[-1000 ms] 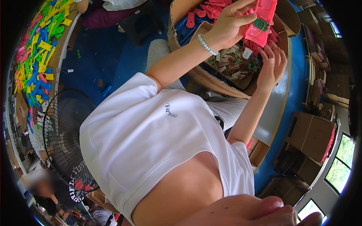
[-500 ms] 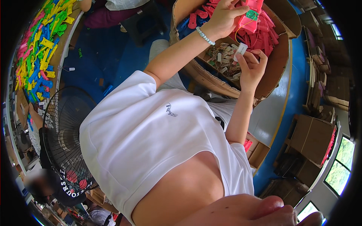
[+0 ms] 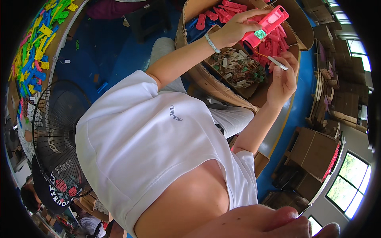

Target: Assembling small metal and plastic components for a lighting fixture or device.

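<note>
My left hand (image 3: 237, 31), a beaded bracelet at its wrist, grips a long pink plastic housing (image 3: 276, 19) with a cut-out in it. A small green circuit board (image 3: 260, 34) sits at the housing's near end, by my fingertips. From there a thin yellowish wire runs toward a flat white piece (image 3: 278, 63). My right hand (image 3: 284, 81) pinches that white piece between thumb and fingers. Both hands are above a large cardboard box (image 3: 200, 73). Beneath them, a smaller carton inside it holds a heap of white wired parts (image 3: 234, 65).
Pink plastic parts (image 3: 228, 14) and some blue ones fill the box's far side. A black fan (image 3: 59, 139) stands at left, near a table piled with colourful plastic parts (image 3: 39, 43). Stacked cartons (image 3: 315, 152) line the right. Another person (image 3: 51, 186) is at lower left.
The pink housing has tilted and moved slightly right and down. My right hand has shifted right and down with the white piece, uncovering more of the heap. The whole view has shifted somewhat.
</note>
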Demonstrator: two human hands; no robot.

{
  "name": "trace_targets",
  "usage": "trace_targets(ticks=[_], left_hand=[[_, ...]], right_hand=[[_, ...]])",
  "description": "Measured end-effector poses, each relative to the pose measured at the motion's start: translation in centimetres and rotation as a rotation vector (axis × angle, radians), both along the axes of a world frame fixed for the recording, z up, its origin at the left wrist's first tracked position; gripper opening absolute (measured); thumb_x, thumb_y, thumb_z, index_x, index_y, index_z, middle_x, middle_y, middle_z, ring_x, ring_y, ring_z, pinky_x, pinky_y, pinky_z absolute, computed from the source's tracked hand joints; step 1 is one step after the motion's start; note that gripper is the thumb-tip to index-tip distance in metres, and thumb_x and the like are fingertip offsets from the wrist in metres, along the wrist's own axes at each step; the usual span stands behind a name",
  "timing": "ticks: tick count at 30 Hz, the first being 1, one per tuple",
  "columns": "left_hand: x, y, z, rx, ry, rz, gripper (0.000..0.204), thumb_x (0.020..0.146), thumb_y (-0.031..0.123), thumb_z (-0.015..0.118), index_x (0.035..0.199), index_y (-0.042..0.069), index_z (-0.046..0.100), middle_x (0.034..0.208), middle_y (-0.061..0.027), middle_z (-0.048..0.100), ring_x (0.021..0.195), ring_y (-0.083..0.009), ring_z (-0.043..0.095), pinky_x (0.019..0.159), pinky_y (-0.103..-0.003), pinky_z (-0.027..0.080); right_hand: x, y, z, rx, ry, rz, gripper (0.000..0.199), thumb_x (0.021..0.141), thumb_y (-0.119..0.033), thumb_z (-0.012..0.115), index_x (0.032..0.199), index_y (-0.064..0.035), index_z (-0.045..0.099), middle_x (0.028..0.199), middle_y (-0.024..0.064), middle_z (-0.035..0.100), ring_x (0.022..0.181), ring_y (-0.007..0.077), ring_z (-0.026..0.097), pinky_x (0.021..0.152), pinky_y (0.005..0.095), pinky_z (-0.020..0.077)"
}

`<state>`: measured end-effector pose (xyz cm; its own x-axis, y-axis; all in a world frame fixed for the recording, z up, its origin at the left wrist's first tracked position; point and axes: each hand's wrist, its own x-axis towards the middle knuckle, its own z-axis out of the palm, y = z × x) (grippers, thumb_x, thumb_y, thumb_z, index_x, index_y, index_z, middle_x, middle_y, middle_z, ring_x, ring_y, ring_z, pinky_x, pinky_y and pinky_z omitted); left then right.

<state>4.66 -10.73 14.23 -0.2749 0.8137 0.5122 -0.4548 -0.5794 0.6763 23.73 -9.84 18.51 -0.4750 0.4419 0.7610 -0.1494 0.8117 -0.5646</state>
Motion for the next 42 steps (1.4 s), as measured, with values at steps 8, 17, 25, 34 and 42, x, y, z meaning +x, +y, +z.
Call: trace_targets(ticks=[8,17,25,34,42], left_hand=[[2.2,-2.0,-0.9,-0.110,0.048,-0.042,0.044,0.095,0.010,0.054,0.137,0.001,0.044,0.122,-0.0086,0.058,0.108,-0.0138,0.058,0.092,-0.028,0.048],[2.5,-2.9,-1.2,-0.182,0.075,-0.002,0.043,0.096,0.014,0.055,0.136,0.003,0.044,0.112,-0.0069,0.061,0.100,-0.0104,0.060,0.084,-0.025,0.050],[3.2,-3.9,-0.1,-0.164,0.067,0.016,0.041,0.096,0.016,0.055,0.135,0.005,0.046,0.110,-0.0034,0.062,0.095,-0.0081,0.058,0.080,-0.022,0.048],[3.6,-4.9,-0.1,-0.123,0.436,0.260,0.044,0.096,0.022,0.056,0.135,0.004,0.047,0.101,-0.0007,0.059,0.084,-0.0059,0.049,0.071,-0.022,0.042],[4.5,-5.7,0.2,-0.146,0.458,0.217,0.044,0.096,0.021,0.056,0.135,0.003,0.047,0.103,-0.0015,0.060,0.088,-0.0066,0.052,0.074,-0.022,0.044]], right_hand=[[-2.6,2.9,3.0,-0.494,0.181,-0.005,0.018,0.085,0.001,0.066,0.101,0.0065,0.060,0.082,0.0096,0.065,0.066,0.0109,0.058,0.054,0.0204,0.0438],[-2.7,0.9,3.9,-0.193,0.046,-0.361,0.025,0.082,-0.002,0.071,0.103,0.0042,0.060,0.086,0.0082,0.068,0.064,0.0089,0.059,0.058,0.0215,0.0482],[-2.4,2.2,3.6,0.442,-0.060,-0.636,0.018,0.080,-0.006,0.072,0.098,-0.0063,0.070,0.083,0.0052,0.064,0.067,0.0140,0.059,0.059,0.0270,0.0491],[-1.7,1.4,4.5,0.527,-0.308,-0.634,0.022,0.078,-0.005,0.069,0.100,-0.0101,0.072,0.090,0.0034,0.056,0.070,0.0163,0.056,0.060,0.0306,0.0487],[-1.8,1.1,4.7,0.454,-0.246,-0.625,0.016,0.080,-0.003,0.068,0.096,-0.0059,0.071,0.084,0.0049,0.063,0.067,0.0155,0.061,0.058,0.0283,0.0495]])
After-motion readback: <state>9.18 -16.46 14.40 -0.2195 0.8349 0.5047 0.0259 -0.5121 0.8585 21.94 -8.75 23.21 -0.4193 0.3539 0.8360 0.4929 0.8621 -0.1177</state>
